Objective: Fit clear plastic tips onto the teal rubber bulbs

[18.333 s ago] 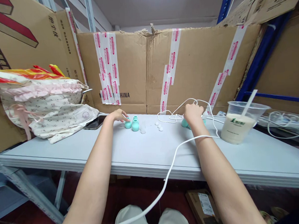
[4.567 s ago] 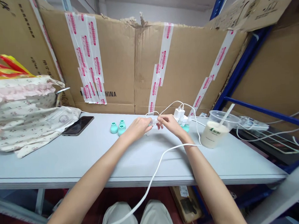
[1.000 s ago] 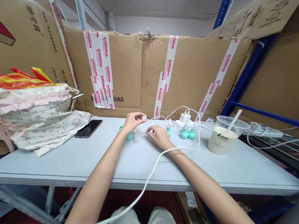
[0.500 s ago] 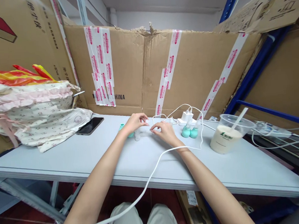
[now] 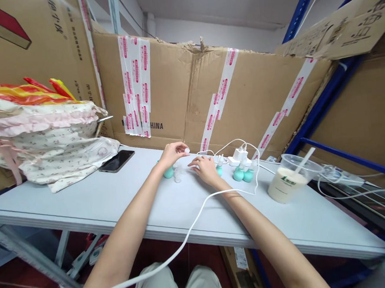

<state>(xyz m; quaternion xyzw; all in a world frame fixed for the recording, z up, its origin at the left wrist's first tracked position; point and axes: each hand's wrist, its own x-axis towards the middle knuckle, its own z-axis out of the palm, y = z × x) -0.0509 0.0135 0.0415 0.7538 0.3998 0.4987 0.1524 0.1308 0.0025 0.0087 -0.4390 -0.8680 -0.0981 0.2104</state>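
Note:
Above the table my left hand (image 5: 174, 154) is closed, its fingertips pinching a small round whitish translucent piece (image 5: 187, 151). My right hand (image 5: 205, 169) hovers just to the right with its fingers loosely stretched and apart; I see nothing held in it. Between the hands, small clear plastic pieces (image 5: 177, 175) lie on the tabletop, close to the right fingertips. A teal bulb (image 5: 168, 172) is partly hidden behind my left hand. Beyond my right hand stands another teal bulb with a clear tip (image 5: 219, 169), and a pair of similar teal bulbs (image 5: 238, 173) sits further right.
A white cable (image 5: 185, 244) crosses in front of my right forearm. White chargers (image 5: 239, 155) stand at the back. On the right is a plastic cup with a straw (image 5: 286, 184). A phone (image 5: 117, 161) and a floral bag (image 5: 49, 148) lie left. Cardboard (image 5: 169, 89) walls the rear.
My left hand now shows the whitish piece at its fingertips. My right hand has shifted slightly left, its fingers more stretched, uncovering a teal bulb behind it. The view has turned slightly.

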